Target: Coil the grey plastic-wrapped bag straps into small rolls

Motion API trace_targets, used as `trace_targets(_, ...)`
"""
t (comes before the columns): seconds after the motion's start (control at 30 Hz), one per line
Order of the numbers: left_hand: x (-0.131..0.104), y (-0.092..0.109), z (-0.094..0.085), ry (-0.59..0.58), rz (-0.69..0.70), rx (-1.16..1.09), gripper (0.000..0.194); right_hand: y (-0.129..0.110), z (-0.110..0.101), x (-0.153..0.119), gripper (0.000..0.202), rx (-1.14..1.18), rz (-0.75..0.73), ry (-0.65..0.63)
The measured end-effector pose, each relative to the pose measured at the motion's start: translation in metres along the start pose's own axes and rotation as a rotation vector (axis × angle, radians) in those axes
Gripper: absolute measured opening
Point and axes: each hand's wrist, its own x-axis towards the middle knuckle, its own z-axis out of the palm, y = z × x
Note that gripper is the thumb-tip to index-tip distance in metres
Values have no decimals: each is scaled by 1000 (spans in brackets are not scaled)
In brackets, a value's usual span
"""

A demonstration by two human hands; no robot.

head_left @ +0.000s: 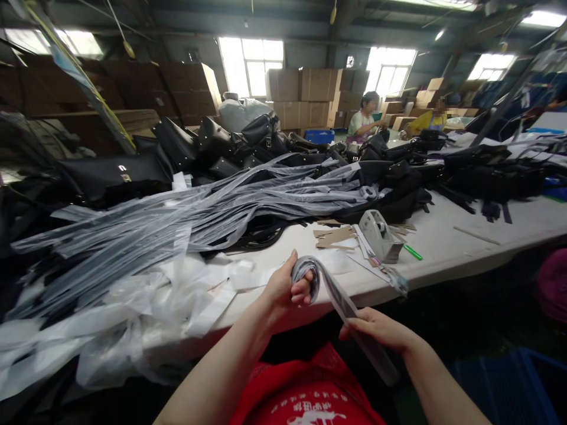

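A plastic-sleeved strap (339, 298) is held in front of the torso, just off the near edge of the white-covered surface (456, 218). Its upper end is formed into a coil of a few turns. The left hand (283, 283) is closed around the coil, with fingers curled inside it and the thumb raised along its outer side. The loose length is gripped between the thumb and curled fingers of the right hand (383, 329), and its tail hangs free below.

The winding is judged to be partly done: the coil is formed, the length between the hands and the tail are unwound, and no fastening is seen on the coil. At far left, a large pile of sleeved straps (199, 206) is laid out lengthwise, mostly uncoiled. One small roll (368, 192) is noted at its right end. A tape dispenser (378, 233) is placed to the right, beside cardboard strips (339, 236).
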Motion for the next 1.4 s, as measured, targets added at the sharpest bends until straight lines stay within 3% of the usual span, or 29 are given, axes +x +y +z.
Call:
trace_targets(0.07,-1,7,-1,27,48,-26,68,3,2,4,53,19,-1,46)
trace_targets(0.2,-2,22,-3,67,124,-104,63,13,10,21,63,-104,-162,488)
trace_targets(0.27,2,27,-3,94,199,-157,62,12,27,29,54,-175,-220,590)
trace_targets(0.3,7,27,-3,125,259,-170,62,8,39,32,47,-181,-231,544)
trace_targets(0.37,18,21,-4,246,452,-125,62,-4,65,34,43,-128,-239,306)
trace_targets(0.43,30,6,-8,383,695,97,62,-23,85,32,44,-12,-255,74)
trace_targets(0.47,34,-4,-11,420,794,280,61,-34,88,29,44,56,-275,23)
trace_targets(0.53,37,-26,-17,397,870,706,58,-51,80,23,43,199,-315,94)
trace_targets(0.63,30,-53,-23,221,747,1198,50,-60,44,16,42,331,-280,311)
trace_targets(0.67,27,-59,-24,175,691,1289,47,-58,31,15,43,321,-237,324)
trace_targets(0.77,19,-67,-26,126,557,1369,40,-46,4,13,45,99,-105,205)
trace_targets(0.83,17,-68,-28,104,452,1318,43,-38,-5,14,43,-202,-93,213)
trace_targets(0.93,15,-64,-32,-25,147,1149,55,-31,-12,15,35,-700,-102,392)
trace_targets(1.03,13,-58,-35,-143,-92,835,66,-28,-14,19,32,-849,-123,453)
trace_targets(1.13,13,-54,-35,-216,-197,443,69,-23,2,28,46,-660,-186,414)
trace_targets(1.23,16,-55,-33,-245,-221,106,68,-14,39,41,68,-178,-221,360)
trace_targets(1.3,18,-57,-32,-219,-184,-59,68,-10,64,49,73,109,-251,367)
trace_targets(1.4,19,-60,-32,-112,-115,-246,66,-10,83,57,65,228,-261,406)
